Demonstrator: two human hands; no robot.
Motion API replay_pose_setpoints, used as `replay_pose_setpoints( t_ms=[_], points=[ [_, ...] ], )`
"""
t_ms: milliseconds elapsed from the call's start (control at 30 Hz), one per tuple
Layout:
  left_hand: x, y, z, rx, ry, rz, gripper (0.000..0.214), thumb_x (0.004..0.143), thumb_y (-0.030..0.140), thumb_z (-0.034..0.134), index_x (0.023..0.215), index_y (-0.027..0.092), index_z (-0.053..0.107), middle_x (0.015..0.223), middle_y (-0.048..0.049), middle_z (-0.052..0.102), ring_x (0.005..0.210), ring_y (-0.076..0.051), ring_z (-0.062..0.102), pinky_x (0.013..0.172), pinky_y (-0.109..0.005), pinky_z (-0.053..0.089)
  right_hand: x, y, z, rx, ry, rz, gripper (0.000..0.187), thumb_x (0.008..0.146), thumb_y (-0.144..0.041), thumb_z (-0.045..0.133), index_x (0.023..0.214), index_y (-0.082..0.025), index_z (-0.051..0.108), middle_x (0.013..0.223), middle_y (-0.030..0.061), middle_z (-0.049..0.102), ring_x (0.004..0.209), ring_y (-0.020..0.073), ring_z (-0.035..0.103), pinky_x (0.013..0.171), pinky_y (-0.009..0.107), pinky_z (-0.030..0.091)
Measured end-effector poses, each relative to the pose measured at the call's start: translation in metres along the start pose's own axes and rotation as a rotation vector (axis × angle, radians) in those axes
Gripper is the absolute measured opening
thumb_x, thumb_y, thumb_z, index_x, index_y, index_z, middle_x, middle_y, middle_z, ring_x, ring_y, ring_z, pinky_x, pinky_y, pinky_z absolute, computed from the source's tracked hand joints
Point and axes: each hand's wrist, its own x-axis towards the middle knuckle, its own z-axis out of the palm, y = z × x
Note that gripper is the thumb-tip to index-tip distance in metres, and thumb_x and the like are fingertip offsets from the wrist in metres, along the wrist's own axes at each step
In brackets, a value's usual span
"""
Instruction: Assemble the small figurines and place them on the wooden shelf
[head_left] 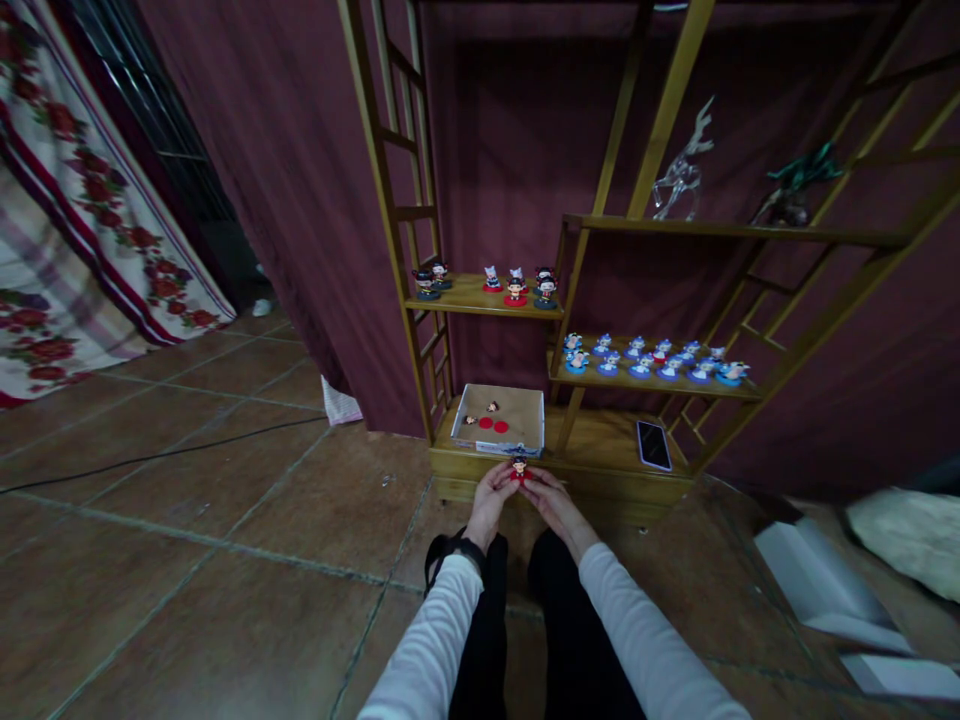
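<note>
My left hand (491, 495) and my right hand (546, 492) meet in front of me, both pinched on one small figurine with a red base (519, 467). They hover just before the low edge of a wooden shelf unit (600, 440). Right behind the figurine lies a shallow cardboard box (501, 418) holding two red discs and a couple of small loose figurine parts. My white sleeves and dark trousers fill the lower middle of the view.
Red-based figurines (514, 285) stand on a left shelf and several blue-based ones (652, 362) on a right shelf. A phone (653, 444) lies on the bottom board. Glass ornaments sit higher up. White sheets (825, 590) lie on the tiled floor at right; a cable crosses the floor at left.
</note>
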Motion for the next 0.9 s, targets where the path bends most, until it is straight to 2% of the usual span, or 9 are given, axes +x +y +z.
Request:
replay_pose_setpoints(
  t_ms=[167,367,567,900],
  points=[
    [-0.0008,0.0001,-0.0006,-0.002,-0.039,-0.064,0.046,0.057,0.020,0.076,0.101,0.013,0.065,0.101,-0.0128,0.066,0.091,-0.019,0.060,0.085,-0.032,0.042,0.0017,0.0021,-0.0027,0.008,0.034,-0.022,0.031,0.053,-0.020,0.077,0.081,-0.021,0.063,0.089,0.0004,0.068,0.088,0.0175,0.064,0.091,0.037,0.044],
    [-0.0036,0.0020,0.0011,-0.039,-0.069,-0.164,0.042,0.059,0.024,0.076,0.099,0.014,0.066,0.101,-0.0124,0.066,0.089,-0.018,0.061,0.085,-0.032,0.042,-0.0007,0.0027,0.0008,-0.054,0.072,-0.040,0.032,0.053,-0.020,0.077,0.081,-0.023,0.062,0.084,-0.0015,0.067,0.082,0.0153,0.063,0.085,0.033,0.045],
    [-0.0046,0.0028,0.0017,-0.051,-0.093,-0.133,0.049,0.057,0.020,0.077,0.104,0.016,0.062,0.104,-0.0116,0.065,0.093,-0.019,0.061,0.088,-0.032,0.041,-0.0067,-0.0008,0.0054,-0.095,0.031,-0.049,0.030,0.055,-0.021,0.075,0.083,-0.024,0.063,0.088,-0.0013,0.066,0.088,0.0160,0.060,0.086,0.032,0.044],
    [-0.0028,0.0014,0.0046,0.069,0.015,0.018,0.054,0.051,0.014,0.078,0.102,0.015,0.060,0.096,-0.0089,0.067,0.086,-0.017,0.062,0.087,-0.033,0.042,-0.0050,0.0023,0.0030,-0.029,0.004,-0.007,0.031,0.056,-0.026,0.076,0.085,-0.021,0.067,0.100,0.0042,0.068,0.098,0.0196,0.060,0.092,0.036,0.041]
  ],
)
